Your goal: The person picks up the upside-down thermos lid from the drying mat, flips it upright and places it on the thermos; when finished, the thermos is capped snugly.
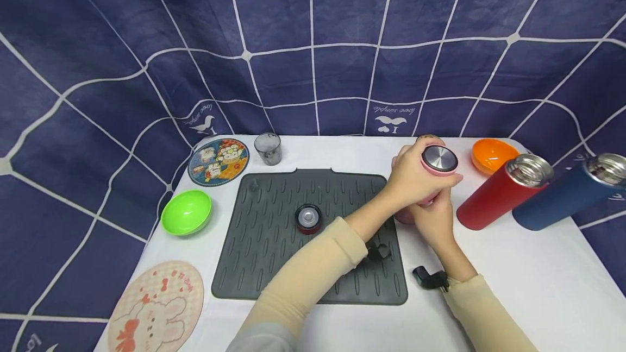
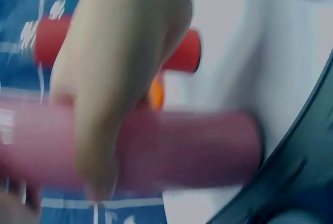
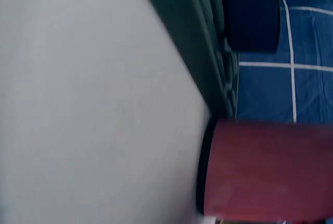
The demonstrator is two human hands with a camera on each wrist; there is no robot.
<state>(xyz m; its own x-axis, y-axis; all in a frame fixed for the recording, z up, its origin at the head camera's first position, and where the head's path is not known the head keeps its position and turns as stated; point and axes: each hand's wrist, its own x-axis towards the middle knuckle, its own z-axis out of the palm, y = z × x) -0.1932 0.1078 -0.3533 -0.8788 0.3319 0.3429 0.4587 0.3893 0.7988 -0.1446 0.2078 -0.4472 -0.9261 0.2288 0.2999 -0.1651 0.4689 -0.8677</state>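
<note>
Both my hands are on a pink thermos bottle (image 1: 405,217) just beyond the right side of the grey mat. My left hand (image 1: 413,174) grips its upper end, just around the silver-topped lid (image 1: 439,157). Lower down, my right hand (image 1: 434,216) wraps the body, its forearm coming in from the lower right. The left wrist view shows the right hand (image 2: 114,99) across the bottle (image 2: 192,151), blurred. In the right wrist view only the bottle's lower end (image 3: 270,172) with its dark base shows, right by the mat's edge.
On the mat (image 1: 264,265) lies a black-and-red lid (image 1: 308,219). Uncapped red (image 1: 494,200) and blue (image 1: 562,194) bottles stand right, near an orange bowl (image 1: 491,155). Leftward are a green bowl (image 1: 187,212), glass (image 1: 269,149), patterned round mat (image 1: 218,162) and bunny mat (image 1: 161,308).
</note>
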